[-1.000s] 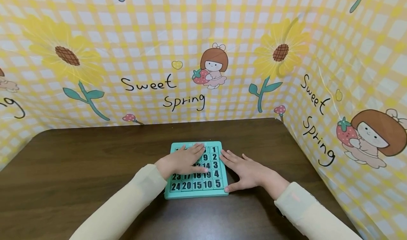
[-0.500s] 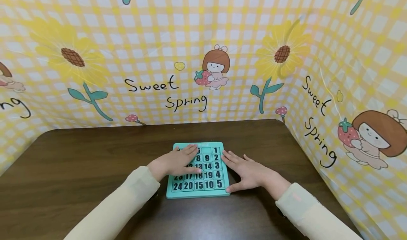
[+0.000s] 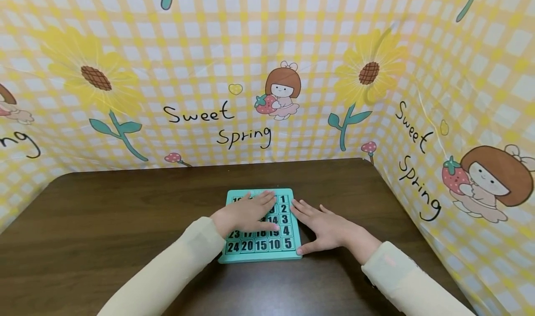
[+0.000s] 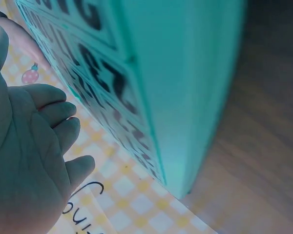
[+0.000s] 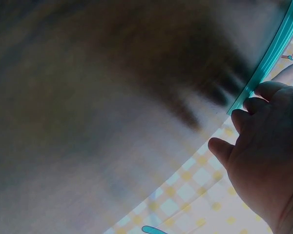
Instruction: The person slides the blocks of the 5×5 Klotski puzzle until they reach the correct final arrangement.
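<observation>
A turquoise number sliding puzzle (image 3: 260, 257) with black-numbered tiles lies flat on the table. My left hand (image 3: 247, 213) is spread over its upper and middle tiles, hiding many of them, with the fingertips at the top row. In the left wrist view the palm of the left hand (image 4: 34, 141) faces the tiled face of the puzzle (image 4: 171, 83); fingertip contact cannot be told. My right hand (image 3: 327, 228) rests along the puzzle's right side, fingers extended and thumb near the lower right corner. The right wrist view has its fingertips by the puzzle's edge (image 5: 266, 70).
The dark wooden table (image 3: 125, 213) extends around the puzzle. A yellow checked cloth (image 3: 196, 65) with printed flowers and girls stands behind the table and along its right side.
My left hand went left, uncovering a vacant top-row slot beside tile 1, with tile 6 further left; now it has come back right and covers that spot. The right hand stays put.
</observation>
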Tool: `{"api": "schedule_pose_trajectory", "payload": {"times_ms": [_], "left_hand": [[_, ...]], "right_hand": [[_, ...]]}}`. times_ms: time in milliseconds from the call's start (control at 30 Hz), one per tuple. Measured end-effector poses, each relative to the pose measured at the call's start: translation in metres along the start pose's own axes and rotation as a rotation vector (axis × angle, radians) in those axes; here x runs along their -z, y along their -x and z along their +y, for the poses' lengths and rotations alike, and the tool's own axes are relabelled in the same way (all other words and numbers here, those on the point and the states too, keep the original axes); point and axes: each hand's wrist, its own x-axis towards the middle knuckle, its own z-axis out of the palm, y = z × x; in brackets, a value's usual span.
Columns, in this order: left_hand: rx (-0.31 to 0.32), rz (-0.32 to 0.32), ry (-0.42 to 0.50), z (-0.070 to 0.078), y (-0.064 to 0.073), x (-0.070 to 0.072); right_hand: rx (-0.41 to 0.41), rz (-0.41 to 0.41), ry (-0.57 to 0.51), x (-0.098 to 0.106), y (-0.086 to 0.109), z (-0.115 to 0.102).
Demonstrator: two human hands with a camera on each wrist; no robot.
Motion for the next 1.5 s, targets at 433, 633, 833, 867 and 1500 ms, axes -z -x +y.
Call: {"api": "schedule_pose_trajectory", "payload": {"times_ms": [433, 633, 833, 867, 1500], "left_hand": [[-0.013, -0.026, -0.018, 0.011, -0.012, 0.002], [0.005, -0.038, -0.022, 0.006, -0.012, 0.000], [0.017, -0.048, -0.024, -0.001, -0.006, -0.001], [0.021, -0.047, -0.024, -0.002, -0.005, -0.001], [0.027, -0.047, -0.029, -0.001, 0.002, -0.002]], "right_hand": [[-0.008, -0.006, 0.012, -0.001, -0.001, 0.000], [-0.006, -0.010, 0.022, 0.000, -0.002, 0.000], [-0.005, -0.004, 0.020, 0.001, -0.001, 0.000], [-0.004, -0.003, 0.018, 0.001, -0.001, 0.000], [-0.003, -0.003, 0.008, 0.000, 0.000, -0.001]]}}
